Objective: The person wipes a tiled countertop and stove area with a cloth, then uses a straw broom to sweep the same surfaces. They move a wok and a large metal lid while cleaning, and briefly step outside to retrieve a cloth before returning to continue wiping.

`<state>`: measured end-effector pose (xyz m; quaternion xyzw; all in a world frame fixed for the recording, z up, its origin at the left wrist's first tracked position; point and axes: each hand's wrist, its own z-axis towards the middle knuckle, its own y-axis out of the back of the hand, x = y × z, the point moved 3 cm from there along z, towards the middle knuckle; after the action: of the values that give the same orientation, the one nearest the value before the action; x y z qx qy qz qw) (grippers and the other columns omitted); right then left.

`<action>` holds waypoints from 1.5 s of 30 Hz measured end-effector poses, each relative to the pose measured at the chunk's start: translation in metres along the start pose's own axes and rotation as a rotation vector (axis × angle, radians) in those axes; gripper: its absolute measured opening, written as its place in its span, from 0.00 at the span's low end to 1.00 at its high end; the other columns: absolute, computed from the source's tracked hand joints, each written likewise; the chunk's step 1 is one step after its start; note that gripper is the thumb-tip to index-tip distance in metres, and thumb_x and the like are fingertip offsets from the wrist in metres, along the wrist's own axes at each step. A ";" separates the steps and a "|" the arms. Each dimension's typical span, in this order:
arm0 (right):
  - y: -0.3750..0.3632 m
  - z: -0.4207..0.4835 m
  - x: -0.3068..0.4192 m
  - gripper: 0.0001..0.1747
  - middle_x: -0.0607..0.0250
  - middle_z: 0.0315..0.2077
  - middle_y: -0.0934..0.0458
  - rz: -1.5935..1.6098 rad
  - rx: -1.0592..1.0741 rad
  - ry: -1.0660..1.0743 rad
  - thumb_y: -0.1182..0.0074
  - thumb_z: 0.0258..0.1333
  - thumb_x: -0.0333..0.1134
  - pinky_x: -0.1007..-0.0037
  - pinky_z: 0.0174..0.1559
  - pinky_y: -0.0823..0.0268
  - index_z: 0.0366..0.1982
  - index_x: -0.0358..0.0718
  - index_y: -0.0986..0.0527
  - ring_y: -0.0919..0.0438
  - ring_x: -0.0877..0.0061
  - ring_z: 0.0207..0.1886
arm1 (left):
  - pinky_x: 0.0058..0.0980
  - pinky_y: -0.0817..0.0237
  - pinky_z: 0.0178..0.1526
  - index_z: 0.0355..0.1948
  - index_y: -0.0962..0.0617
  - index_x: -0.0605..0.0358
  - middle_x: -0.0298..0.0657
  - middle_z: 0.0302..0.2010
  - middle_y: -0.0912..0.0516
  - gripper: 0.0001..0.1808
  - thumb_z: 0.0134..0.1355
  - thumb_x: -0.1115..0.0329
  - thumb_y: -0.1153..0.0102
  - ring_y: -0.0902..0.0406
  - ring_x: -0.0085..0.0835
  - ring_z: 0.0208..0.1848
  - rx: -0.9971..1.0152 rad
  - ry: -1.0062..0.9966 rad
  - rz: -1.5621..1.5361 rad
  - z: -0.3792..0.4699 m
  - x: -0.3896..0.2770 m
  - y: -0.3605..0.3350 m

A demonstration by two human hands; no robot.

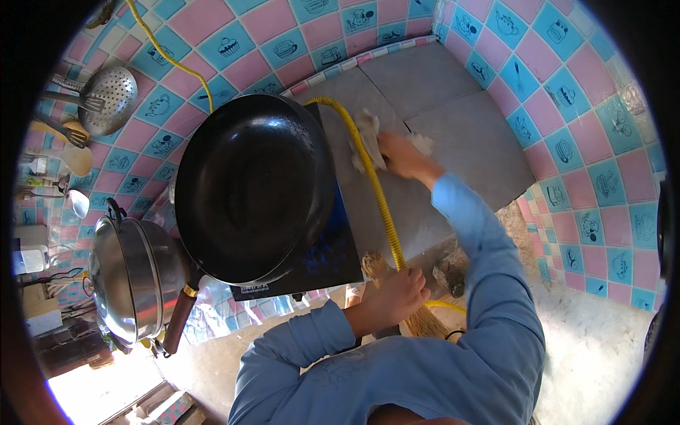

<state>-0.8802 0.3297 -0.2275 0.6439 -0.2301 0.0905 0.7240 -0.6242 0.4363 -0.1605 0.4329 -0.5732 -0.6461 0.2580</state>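
Note:
My right hand (404,154) presses a crumpled pale cloth (367,139) onto the grey tiled counter (451,143), just right of a yellow corrugated hose (366,159). Lower down, my left hand (401,292) is closed around the same hose near the counter's front edge. The hose runs from behind the wok down to that hand; a yellow length shows again below it. A large black wok (255,186) with a brown wooden handle (179,321) rests on the black gas stove (340,260) to the left.
A lidded steel pot (133,281) stands left of the wok. A skimmer (109,101) and other utensils hang on the tiled wall (154,133). A straw broom (425,321) is below the counter's front edge, near a rough stone or wood chunk (450,272).

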 end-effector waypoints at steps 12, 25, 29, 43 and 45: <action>-0.010 0.129 -0.050 0.25 0.54 0.63 0.36 -0.233 -0.384 0.090 0.48 0.56 0.25 0.61 0.66 0.46 0.57 0.38 0.30 0.37 0.59 0.65 | 0.29 0.38 0.43 0.35 0.24 0.59 0.38 0.32 0.23 0.10 0.56 0.64 0.48 0.30 0.33 0.43 -0.043 0.005 0.096 0.007 -0.006 -0.017; 0.006 0.063 0.015 0.32 0.52 0.69 0.49 0.351 0.063 0.091 0.47 0.59 0.34 0.61 0.72 0.61 0.64 0.38 0.38 0.51 0.59 0.72 | 0.30 0.35 0.46 0.36 0.23 0.60 0.43 0.36 0.22 0.12 0.58 0.62 0.51 0.30 0.37 0.46 -0.026 0.004 0.131 0.001 0.002 0.004; -0.009 0.117 -0.045 0.26 0.52 0.67 0.44 -0.125 -0.181 0.092 0.50 0.59 0.33 0.54 0.70 0.58 0.60 0.36 0.33 0.49 0.59 0.72 | 0.30 0.37 0.46 0.37 0.21 0.58 0.41 0.39 0.21 0.13 0.58 0.62 0.50 0.30 0.37 0.48 0.142 -0.038 0.115 0.005 0.002 0.014; -0.013 0.132 -0.038 0.26 0.53 0.65 0.38 -0.193 -0.232 0.110 0.48 0.57 0.29 0.60 0.71 0.57 0.59 0.40 0.31 0.44 0.63 0.70 | 0.28 0.39 0.46 0.40 0.23 0.59 0.41 0.39 0.22 0.14 0.58 0.61 0.47 0.30 0.35 0.47 0.242 -0.051 0.117 0.003 0.006 0.031; -0.010 0.115 -0.031 0.26 0.54 0.64 0.38 -0.225 -0.211 0.099 0.47 0.56 0.28 0.60 0.72 0.58 0.59 0.39 0.31 0.45 0.64 0.70 | 0.29 0.37 0.45 0.40 0.19 0.59 0.42 0.42 0.20 0.14 0.57 0.62 0.45 0.30 0.35 0.45 0.162 -0.022 0.129 0.003 0.006 0.022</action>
<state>-0.9279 0.2209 -0.2427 0.5809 -0.1288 0.0157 0.8036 -0.6335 0.4284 -0.1414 0.4073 -0.6532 -0.5843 0.2570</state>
